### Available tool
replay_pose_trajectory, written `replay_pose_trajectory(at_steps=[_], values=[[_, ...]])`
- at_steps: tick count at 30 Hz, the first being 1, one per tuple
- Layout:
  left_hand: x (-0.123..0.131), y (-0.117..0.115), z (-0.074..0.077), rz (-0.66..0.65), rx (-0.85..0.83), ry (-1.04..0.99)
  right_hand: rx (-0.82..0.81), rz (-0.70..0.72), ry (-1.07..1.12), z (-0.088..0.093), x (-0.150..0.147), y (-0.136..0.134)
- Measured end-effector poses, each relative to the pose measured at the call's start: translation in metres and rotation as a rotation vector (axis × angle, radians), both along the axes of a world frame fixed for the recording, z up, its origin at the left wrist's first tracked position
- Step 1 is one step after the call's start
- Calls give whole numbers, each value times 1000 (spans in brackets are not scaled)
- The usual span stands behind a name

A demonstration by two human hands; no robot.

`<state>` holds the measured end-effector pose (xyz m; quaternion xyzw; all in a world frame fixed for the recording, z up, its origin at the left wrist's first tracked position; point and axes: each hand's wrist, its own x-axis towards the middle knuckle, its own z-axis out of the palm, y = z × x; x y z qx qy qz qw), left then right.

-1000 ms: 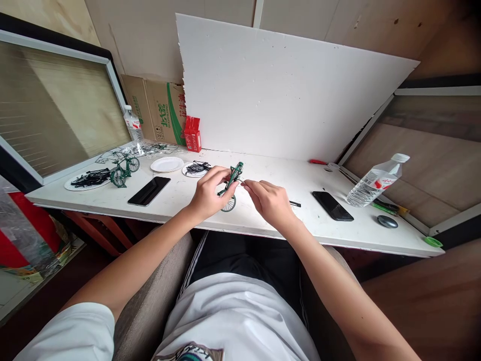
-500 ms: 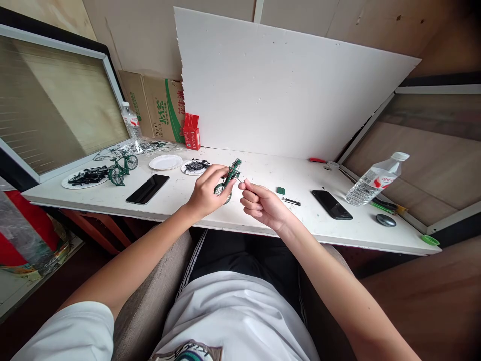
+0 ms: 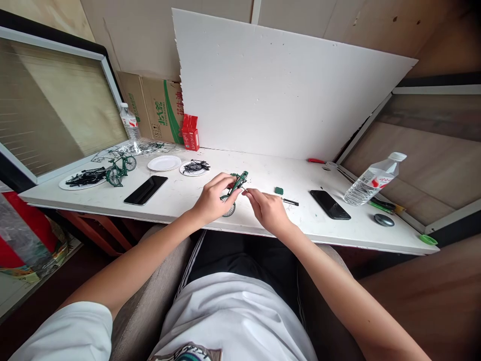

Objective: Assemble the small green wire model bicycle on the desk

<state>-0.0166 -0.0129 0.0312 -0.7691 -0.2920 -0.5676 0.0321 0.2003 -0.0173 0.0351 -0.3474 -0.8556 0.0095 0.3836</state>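
Observation:
My left hand [image 3: 211, 198] is closed around a small green model bicycle [image 3: 240, 179], tilted just above the table's front part. One spoked wheel shows below my fingers, while the rest is partly covered by them. My right hand [image 3: 269, 209] pinches a thin, dark, stick-like piece [image 3: 245, 190] whose tip meets the bicycle's side; its kind is too small to tell. To the right of my right hand lie a small green block [image 3: 278, 190] and a thin black strip [image 3: 290, 201].
Another green model bicycle [image 3: 119, 169] stands at left beside a plate of black parts [image 3: 87, 177]. A second plate holds black parts [image 3: 195, 167]; a white plate [image 3: 164, 163] is nearby. Phones [image 3: 146, 190] [image 3: 329, 204] flank my hands. A water bottle [image 3: 376, 179] stands right.
Both hands have shifted slightly right and down with the bicycle. My right hand has turned, its back now facing up, and sits closer to the bicycle.

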Motion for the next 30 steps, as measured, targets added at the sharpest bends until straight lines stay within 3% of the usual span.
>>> replay_pose_trajectory(at_steps=[3,9,11,13,15,19,23,27,30], values=[[3,0,-6,20,25,19,-325,109,207,-3,-3,-8],[4,-2,-11,80,92,40,-1227,507,811,-2,-12,-18],[3,-3,-9,85,124,40,-1369,580,915,0,-13,-20],[2,-3,-7,84,148,43,-1398,600,952,2,-13,-21],[2,-2,-6,77,150,47,-1332,580,920,3,-14,-21],[5,0,-11,54,57,8,-1043,415,760,2,-16,-20],[9,1,-17,12,2,-30,-636,178,507,-4,-13,-19],[10,-1,-16,3,37,-10,-171,-26,110,-10,-2,-12],[10,-2,-14,11,68,9,-1,-75,-38,-12,5,-5]])
